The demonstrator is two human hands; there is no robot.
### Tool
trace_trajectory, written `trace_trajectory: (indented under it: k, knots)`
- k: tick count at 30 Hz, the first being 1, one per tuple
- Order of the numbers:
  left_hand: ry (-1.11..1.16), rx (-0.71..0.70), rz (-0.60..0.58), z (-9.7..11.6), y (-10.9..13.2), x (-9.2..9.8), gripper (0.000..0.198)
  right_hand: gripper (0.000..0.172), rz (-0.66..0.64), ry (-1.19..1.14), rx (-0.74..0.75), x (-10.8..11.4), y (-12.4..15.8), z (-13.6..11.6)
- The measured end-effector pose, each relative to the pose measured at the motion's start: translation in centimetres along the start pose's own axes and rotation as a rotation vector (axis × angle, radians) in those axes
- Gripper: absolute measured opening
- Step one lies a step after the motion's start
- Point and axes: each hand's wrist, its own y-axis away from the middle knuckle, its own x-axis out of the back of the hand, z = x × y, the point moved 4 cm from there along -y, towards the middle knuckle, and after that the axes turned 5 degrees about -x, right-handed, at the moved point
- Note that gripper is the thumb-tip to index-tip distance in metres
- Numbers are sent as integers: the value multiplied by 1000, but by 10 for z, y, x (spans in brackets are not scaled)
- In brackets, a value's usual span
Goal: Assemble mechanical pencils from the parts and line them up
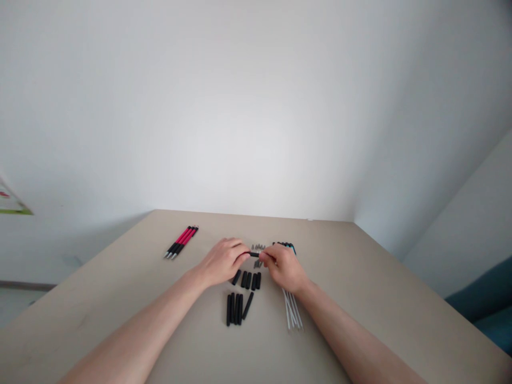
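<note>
Between my two hands runs a slim black pen part, held roughly level above the table. The fingers of my left hand pinch its left end. At the other end, the fingertips of my right hand are closed on it and hide that tip. Small silver pen tips lie just behind and below the held part. Nearer to me are short black tubes in a row, one partly behind my left hand. Longer black tubes lie in front of those, one slanted.
Finished-looking pink and black pens lie side by side at the left of the beige table. White refills fan out under my right wrist. Black pieces with a teal one are partly hidden behind my right hand. A wall borders the far edge.
</note>
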Motion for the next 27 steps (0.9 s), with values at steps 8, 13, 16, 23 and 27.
trace_trajectory:
  k: [8,13,16,23,27]
  knots:
    - [1,8,9,1,-1,1,14,27,-1,-15,-6,-1,1,0]
    - [-32,-16,26,1,-2,1,18,27,-11,-15,-10,-1,0,0]
    - [-29,-11,47,0,-2,2,18,26,-5,-13,-6,0,0,-1]
    - [-35,-25,94,2,-2,3,21,26,-28,-48,9,-1,1,-3]
    - [-47,-32,122,3,-2,4,18,26,-8,-75,11,0,1,-2]
